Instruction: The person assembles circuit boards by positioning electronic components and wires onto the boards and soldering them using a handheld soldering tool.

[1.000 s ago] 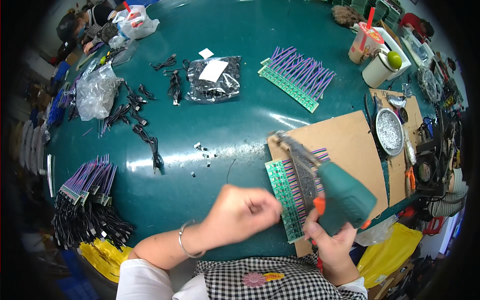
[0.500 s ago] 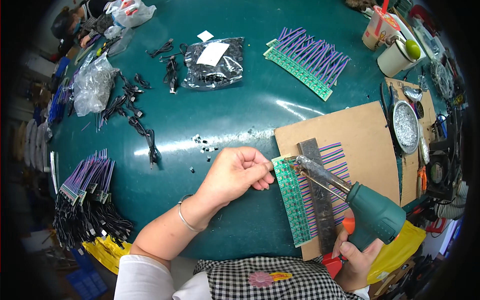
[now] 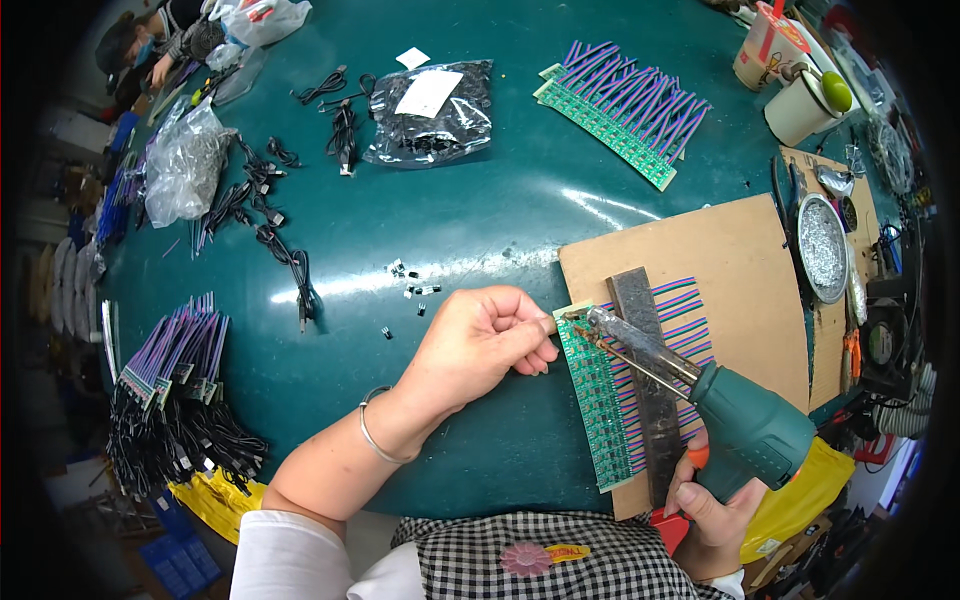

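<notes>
In my right hand (image 3: 712, 505) is a green soldering gun (image 3: 752, 428), gripped by its handle with a finger near the orange trigger. Its metal tip reaches the top end of a green circuit board panel (image 3: 597, 410), close to its left corner. My left hand (image 3: 490, 335) is closed, thumb and forefinger pinched at that same corner. Whatever is between those fingertips is too small to make out. Striped ribbon wires (image 3: 685, 325) run right from the panel, under a dark metal bar (image 3: 645, 380) that lies across them. Panel, wires and bar rest partly on a brown cardboard sheet (image 3: 740, 260).
Small black-and-white parts (image 3: 412, 280) lie beyond my left hand. Another wired panel (image 3: 610, 130) and a bag of black parts (image 3: 435, 115) sit farther back. Bundled cables (image 3: 180, 420) lie left. A metal dish (image 3: 823, 250) and cups stand right. Another person (image 3: 150, 50) is at far left.
The soldering gun's tip has shifted slightly left along the panel's top end, nearer my left fingertips. My left hand keeps its pinch. The view has also shifted a little.
</notes>
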Demonstrator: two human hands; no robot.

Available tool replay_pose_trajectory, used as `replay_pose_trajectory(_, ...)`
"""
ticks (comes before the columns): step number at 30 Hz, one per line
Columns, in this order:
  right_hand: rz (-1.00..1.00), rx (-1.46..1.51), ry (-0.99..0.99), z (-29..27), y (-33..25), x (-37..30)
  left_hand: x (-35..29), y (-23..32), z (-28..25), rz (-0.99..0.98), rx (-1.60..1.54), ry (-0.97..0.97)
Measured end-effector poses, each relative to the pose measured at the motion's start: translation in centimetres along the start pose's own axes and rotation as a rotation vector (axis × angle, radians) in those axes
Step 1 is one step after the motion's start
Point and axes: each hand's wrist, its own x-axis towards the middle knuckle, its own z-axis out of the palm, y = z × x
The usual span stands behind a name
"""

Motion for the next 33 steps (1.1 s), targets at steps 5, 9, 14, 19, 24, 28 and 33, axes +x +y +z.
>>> replay_pose_trajectory(5,0.091,-0.025,-0.016,-0.1,-0.3,-0.1,0.0,0.1,0.0,-0.01,0.025,0.001)
replay_pose_trajectory(9,0.008,-0.032,0.007,0.6,-0.3,0.2,0.0,0.0,0.0,0.004,0.022,0.002)
replay_pose_trajectory(14,0.014,-0.06,-0.036,0.1,-0.2,0.0,0.0,0.1,0.0,-0.004,0.016,-0.003)
replay_pose_trajectory(19,0.064,-0.019,0.01,0.8,-1.3,0.2,0.1,0.0,-0.1,-0.005,0.02,-0.011)
replay_pose_trajectory(24,-0.04,-0.024,0.055,1.7,-0.7,0.4,0.1,-0.1,-0.1,-0.001,0.004,-0.015)
replay_pose_trajectory(28,-0.005,-0.057,0.01,0.8,-0.5,0.1,0.1,0.0,-0.1,-0.005,0.009,-0.015)
replay_pose_trajectory(33,0.034,-0.046,-0.041,0.7,-0.3,0.0,0.2,0.0,-0.1,-0.012,0.018,-0.012)
